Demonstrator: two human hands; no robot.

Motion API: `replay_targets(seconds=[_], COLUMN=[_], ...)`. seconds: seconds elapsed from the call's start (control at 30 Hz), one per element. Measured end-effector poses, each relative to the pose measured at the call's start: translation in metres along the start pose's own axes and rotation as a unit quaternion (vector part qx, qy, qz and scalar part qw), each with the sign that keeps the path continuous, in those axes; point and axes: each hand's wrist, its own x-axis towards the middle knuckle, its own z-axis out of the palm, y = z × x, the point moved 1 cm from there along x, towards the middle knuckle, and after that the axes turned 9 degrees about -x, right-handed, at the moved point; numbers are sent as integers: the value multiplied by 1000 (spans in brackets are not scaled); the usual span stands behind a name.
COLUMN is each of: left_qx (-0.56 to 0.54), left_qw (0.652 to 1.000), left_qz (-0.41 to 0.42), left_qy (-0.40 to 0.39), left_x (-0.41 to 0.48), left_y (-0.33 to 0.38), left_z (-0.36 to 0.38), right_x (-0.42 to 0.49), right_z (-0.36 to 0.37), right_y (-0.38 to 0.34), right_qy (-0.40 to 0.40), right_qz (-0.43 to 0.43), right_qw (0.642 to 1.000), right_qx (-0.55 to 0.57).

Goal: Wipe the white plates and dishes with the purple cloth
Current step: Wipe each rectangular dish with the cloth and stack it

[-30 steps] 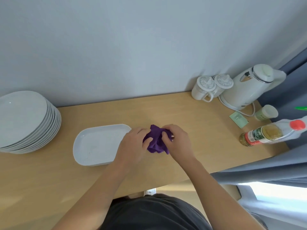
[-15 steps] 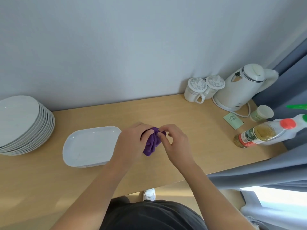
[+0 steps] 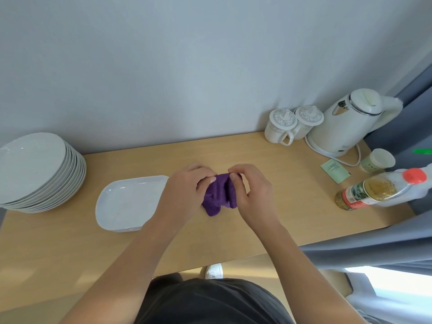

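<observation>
Both the left hand (image 3: pixel 187 190) and right hand (image 3: pixel 251 190) pinch the bunched purple cloth (image 3: pixel 218 194) above the desk (image 3: pixel 280 206), so wiping of the rectangular dish (image 3: pixel 127 203) and plate stack (image 3: pixel 37 171) apparently remains to be done

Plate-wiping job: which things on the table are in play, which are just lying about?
In play: purple cloth, gripped by left hand and right hand; rectangular white dish; stack of round white plates.
Lying about: kettle; lidded mugs; red-capped bottle; small jar; green sachet.
</observation>
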Motion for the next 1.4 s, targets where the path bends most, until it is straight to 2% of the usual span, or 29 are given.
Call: replay_targets(seconds=[0.13, 0.27, 0.4, 0.5, 0.63, 0.77, 0.87, 0.93, 1.07, 1.13, 1.27, 1.4], left_qx=[9, -11, 12, -15, -55, -164, -246, -229, -126, -112, -99, -97], left_qw=[999, 1000, 999, 999, 997, 984, 957, 959, 984, 989, 994, 994], left_qz=[27, 24, 31, 19, 13, -71, -147, -144, -121, -94, -42, -53], left_qy=[20, 8, 17, 28, 44, 20, -49, -83, -45, -35, -29, -20], left_x=[3, 5, 7, 8, 9, 4, -3, -7, -7, -5, -2, -5], left_y=[10, 18, 23, 26, 35, 32, 23, 18, 11, 10, 16, 9], left_z=[-3, -5, -7, -9, -15, -18, -16, -10, -11, -18, -21, -17], right_x=[4, 5, 5, 5, 4, 1, 5, 9, 9, 7, 0, -7], right_z=[-4, -10, -9, -17, -10, -12, -14, -14, -13, -17, -14, -6], right_y=[-4, -8, -9, -14, -12, -15, -18, -21, -24, -19, -7, -4], right_qy=[-23, 21, -9, 10, -92, -47, -14, -11, -8, -47, -207, -185], right_qz=[19, -13, 28, -13, -41, 39, 90, 103, 105, 97, 43, 20], right_qw=[1000, 1000, 999, 999, 995, 992, 987, 985, 986, 986, 976, 980], right_qx=[-9, 1, 13, 39, 18, 110, 129, 138, 128, 130, 54, 69])
